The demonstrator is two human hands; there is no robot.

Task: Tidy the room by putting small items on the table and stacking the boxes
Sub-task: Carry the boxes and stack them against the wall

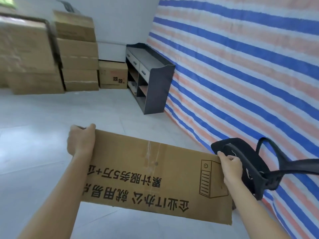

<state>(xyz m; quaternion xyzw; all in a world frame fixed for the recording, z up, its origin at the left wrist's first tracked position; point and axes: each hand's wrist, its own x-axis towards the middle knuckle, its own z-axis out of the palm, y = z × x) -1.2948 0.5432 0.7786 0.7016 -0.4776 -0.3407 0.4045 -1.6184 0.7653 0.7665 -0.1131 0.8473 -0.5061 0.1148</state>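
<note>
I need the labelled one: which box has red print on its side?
The small box right beside the cabinet. The stacked boxes left of it look plain, and the held box is printed in black.

Stacked boxes (77, 49) far left — shelf unit (148, 76) right of them, beside the tarp (241, 66).

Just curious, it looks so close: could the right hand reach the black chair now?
Likely yes: the chair lies right beside the right hand, nothing between, though that hand grips the box.
</note>
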